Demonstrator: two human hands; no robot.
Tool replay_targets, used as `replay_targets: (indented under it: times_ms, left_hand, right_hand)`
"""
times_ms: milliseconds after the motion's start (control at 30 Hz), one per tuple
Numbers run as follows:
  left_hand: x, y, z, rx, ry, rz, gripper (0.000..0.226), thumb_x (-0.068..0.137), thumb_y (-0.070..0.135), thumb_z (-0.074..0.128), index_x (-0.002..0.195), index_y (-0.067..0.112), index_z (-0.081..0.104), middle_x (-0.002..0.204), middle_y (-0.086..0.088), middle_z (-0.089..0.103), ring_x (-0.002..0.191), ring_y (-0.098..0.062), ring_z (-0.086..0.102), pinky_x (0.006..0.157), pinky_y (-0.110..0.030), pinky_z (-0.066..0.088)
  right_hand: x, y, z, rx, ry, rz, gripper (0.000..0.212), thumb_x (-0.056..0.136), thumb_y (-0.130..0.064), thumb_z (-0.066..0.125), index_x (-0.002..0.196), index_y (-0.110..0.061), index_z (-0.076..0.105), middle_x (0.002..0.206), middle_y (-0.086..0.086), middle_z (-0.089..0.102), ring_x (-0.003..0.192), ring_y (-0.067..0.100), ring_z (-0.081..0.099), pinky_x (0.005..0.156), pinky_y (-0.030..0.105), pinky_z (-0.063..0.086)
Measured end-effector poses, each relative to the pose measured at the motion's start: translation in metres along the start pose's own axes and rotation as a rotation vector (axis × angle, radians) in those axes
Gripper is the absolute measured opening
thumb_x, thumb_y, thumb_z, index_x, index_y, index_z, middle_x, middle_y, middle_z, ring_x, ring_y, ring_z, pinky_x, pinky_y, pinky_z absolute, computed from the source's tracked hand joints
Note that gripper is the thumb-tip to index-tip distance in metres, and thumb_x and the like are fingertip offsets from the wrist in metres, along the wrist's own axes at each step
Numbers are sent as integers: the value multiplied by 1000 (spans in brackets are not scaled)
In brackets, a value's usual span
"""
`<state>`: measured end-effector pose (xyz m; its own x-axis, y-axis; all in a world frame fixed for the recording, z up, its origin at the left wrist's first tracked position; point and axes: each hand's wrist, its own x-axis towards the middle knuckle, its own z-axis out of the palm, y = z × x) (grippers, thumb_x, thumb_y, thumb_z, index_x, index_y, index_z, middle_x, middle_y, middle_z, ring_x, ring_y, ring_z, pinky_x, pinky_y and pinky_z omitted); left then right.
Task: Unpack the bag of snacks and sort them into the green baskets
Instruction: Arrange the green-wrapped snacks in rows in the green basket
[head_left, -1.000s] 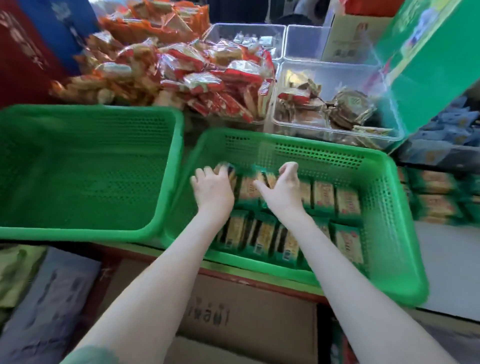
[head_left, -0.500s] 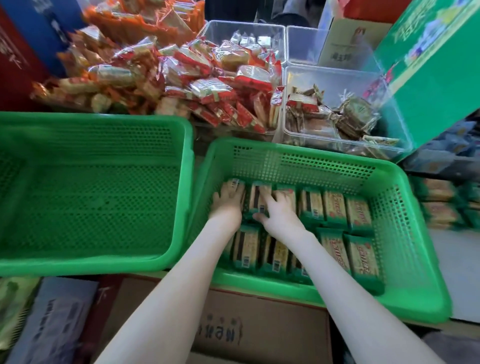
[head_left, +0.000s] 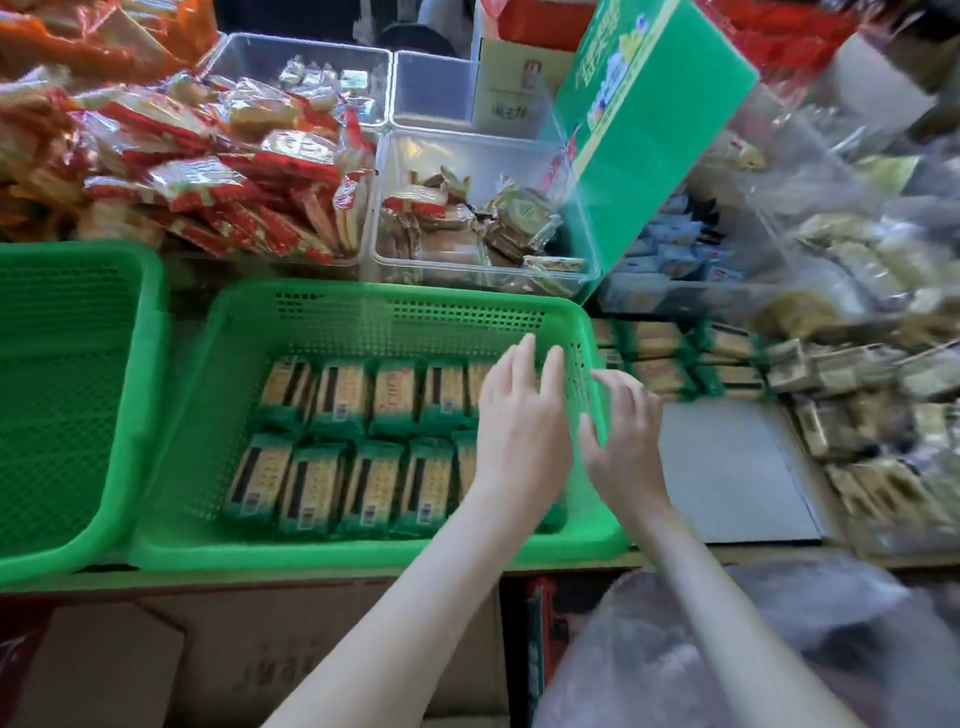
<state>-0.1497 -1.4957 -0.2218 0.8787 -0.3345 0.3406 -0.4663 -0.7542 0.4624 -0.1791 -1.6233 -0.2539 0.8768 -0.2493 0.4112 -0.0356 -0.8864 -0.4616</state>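
Hands at 3 o'clock end of green basket (head_left: 363, 291), both empty.
Noted: left hand (head_left: 519, 431) hovers over the basket's end, fingers straight, holding nothing; right hand (head_left: 626, 436) at the outer wall, fingers loosely spread, contact with the rim unclear. Snack packets (head_left: 363, 431) lie in two rows inside. Second green basket (head_left: 78, 395) at 9 o'clock; loose packets (head_left: 670, 353) stacked at 3 o'clock.

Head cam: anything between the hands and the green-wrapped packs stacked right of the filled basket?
Only the filled basket, by its right wall. Left hand hovers inside it; right hand is at that wall. Past it, nothing visible blocks the stacked packs.
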Motion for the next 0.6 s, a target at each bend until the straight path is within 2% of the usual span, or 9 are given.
replay_targets:
  times_ms: [167,267,333,400,467,500,533,567,600]
  left_hand:
    - [14,108,94,15,-169,173,53,73,14,42,120,1,63,125,-16,61,114,-28,54,96,-34,45]
    - [30,134,159,187,-353,139,55,66,16,68,120,4,66,124,-14,63,114,-28,61,95,-35,49]
    - [48,138,193,254,-388,48,52,71,14,58,120,3,66,126,-16,63,115,-29,61,96,-39,49]
    - [69,136,215,315,-422,-72,56,84,8,36,137,0,50,144,-22,45,132,-33,46,108,-42,37]
    - [83,127,238,395,-485,-109,59,96,4,33,152,2,15,159,-21,12,147,-33,13,118,-43,14]
    - [86,123,244,393,-458,-121,64,93,4,43,152,1,16,157,-22,17,146,-35,15,117,-45,16]
    - [88,122,248,434,-410,-98,67,82,4,58,145,-1,35,145,-27,37,138,-39,34,113,-47,28]
    - [88,125,249,483,-360,-61,66,65,2,70,129,-1,56,120,-28,56,117,-42,55,103,-49,41]
    - [86,128,251,509,-310,-46,61,52,-1,73,113,0,67,98,-24,61,96,-43,63,94,-50,49]
  right_hand:
    - [-9,138,-41,-171,-128,263,59,79,7,65,134,5,43,132,23,47,121,41,44,103,44,30]
    - [12,201,-53,-260,-360,361,73,89,2,53,150,-2,15,156,19,17,142,36,19,114,39,15]
    - [36,236,-55,-364,-509,317,75,93,1,44,151,-4,-2,160,17,-1,147,31,2,116,34,4]
    - [57,260,-56,-475,-660,242,76,94,1,40,150,-4,-10,159,16,-11,148,29,-5,116,32,2]
    - [68,277,-55,-564,-694,139,79,92,-1,39,150,-5,-14,160,16,-10,146,31,5,115,35,15]
    - [70,282,-54,-601,-658,86,80,91,-2,40,150,-7,-13,160,15,-5,142,33,15,110,37,24]
    - [71,285,-53,-620,-610,43,80,90,-3,40,151,-8,-11,160,14,2,136,34,24,104,37,31]
    - [71,287,-52,-619,-576,16,79,89,-3,41,152,-9,-7,159,14,11,131,32,29,100,37,34]
    - [69,288,-51,-610,-561,-2,77,89,-4,43,153,-10,-1,155,13,20,127,31,31,98,37,34]
